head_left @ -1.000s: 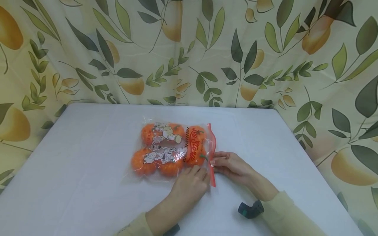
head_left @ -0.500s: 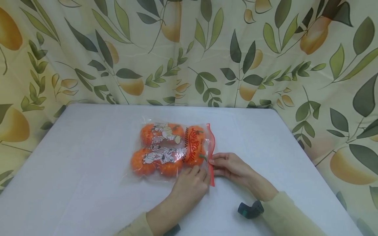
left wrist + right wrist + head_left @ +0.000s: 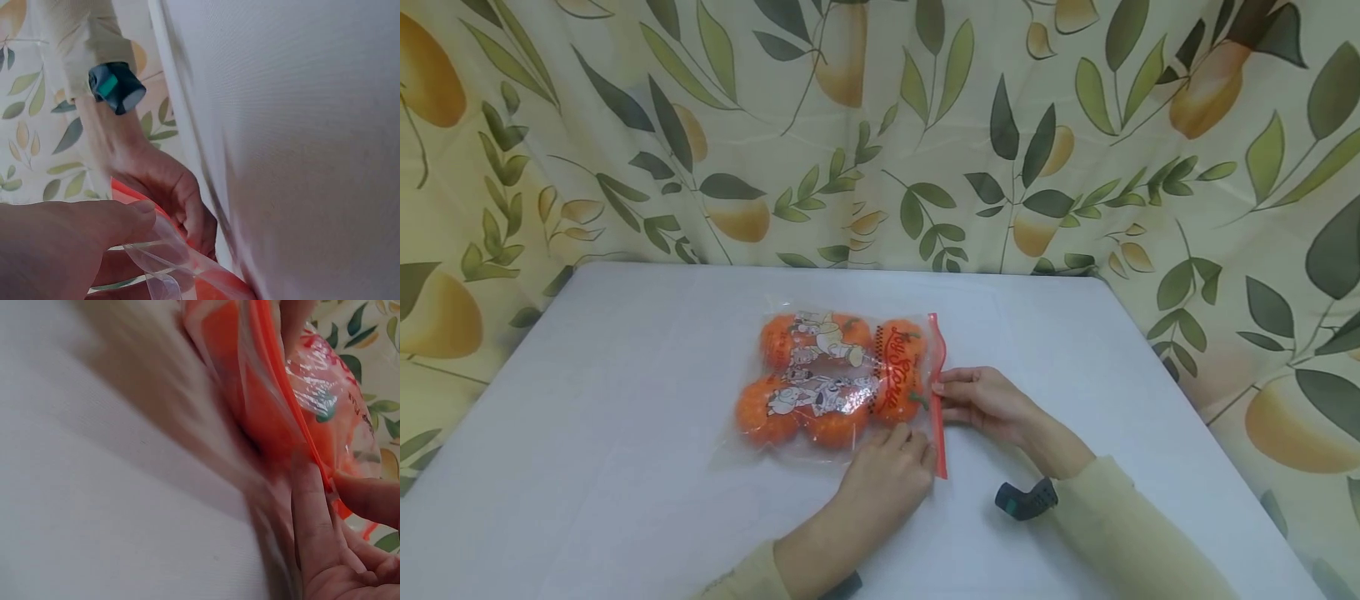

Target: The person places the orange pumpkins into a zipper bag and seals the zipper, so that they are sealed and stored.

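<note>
A clear zip bag (image 3: 838, 379) with printed cartoon figures and red lettering lies on the table. Several orange pumpkin-like objects (image 3: 765, 410) with green stems fill it. Along its right side runs a red zip strip (image 3: 938, 446). My left hand (image 3: 887, 475) pinches the bag by the near end of that strip; in the left wrist view its thumb (image 3: 125, 219) presses on the clear plastic. My right hand (image 3: 992, 406) pinches the strip about midway, with a thumb and finger on either side in the right wrist view. A small clear piece, perhaps a slider, shows between them.
The white table (image 3: 625, 500) spreads out around the bag. A curtain (image 3: 880, 133) printed with leaves and fruit hangs behind it. A dark wrist device (image 3: 1027, 500) sits by the right sleeve.
My right hand has moved along the red strip, away from me toward the far end. The left hand keeps its hold near the close end, and the bag stays in place.
</note>
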### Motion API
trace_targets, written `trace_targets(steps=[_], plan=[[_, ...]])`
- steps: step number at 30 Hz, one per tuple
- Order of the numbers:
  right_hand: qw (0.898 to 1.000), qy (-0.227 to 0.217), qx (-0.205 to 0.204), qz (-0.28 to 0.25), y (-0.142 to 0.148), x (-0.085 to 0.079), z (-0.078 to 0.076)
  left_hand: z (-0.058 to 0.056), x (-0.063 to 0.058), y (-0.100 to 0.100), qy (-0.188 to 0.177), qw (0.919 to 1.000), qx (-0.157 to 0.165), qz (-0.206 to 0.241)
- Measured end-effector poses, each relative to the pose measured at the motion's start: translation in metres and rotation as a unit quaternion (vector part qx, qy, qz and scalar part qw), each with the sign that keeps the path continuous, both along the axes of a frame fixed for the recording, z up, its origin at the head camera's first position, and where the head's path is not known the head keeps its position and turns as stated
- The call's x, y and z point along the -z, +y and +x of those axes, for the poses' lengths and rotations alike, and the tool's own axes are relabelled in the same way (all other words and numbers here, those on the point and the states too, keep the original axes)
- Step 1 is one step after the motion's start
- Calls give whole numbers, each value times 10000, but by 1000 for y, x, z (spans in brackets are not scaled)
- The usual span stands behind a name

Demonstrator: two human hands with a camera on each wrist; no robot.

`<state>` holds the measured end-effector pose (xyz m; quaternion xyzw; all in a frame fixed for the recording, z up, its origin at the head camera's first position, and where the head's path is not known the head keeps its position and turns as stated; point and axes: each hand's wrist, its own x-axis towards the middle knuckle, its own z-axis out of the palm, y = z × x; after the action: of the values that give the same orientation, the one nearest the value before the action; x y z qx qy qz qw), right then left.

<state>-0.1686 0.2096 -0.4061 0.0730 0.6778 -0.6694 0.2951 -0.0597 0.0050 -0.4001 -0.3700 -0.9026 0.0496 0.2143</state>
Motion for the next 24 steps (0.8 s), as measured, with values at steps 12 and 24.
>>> trace_targets(steps=[12,24], plan=[[10000,57,-67,38,-2,-2,-26,-2,-2,-1,-486,9986,141,-121],[9983,80,-27,585,-4,-11,-50,-3,-7,-3,-1023,9937,154,-441]])
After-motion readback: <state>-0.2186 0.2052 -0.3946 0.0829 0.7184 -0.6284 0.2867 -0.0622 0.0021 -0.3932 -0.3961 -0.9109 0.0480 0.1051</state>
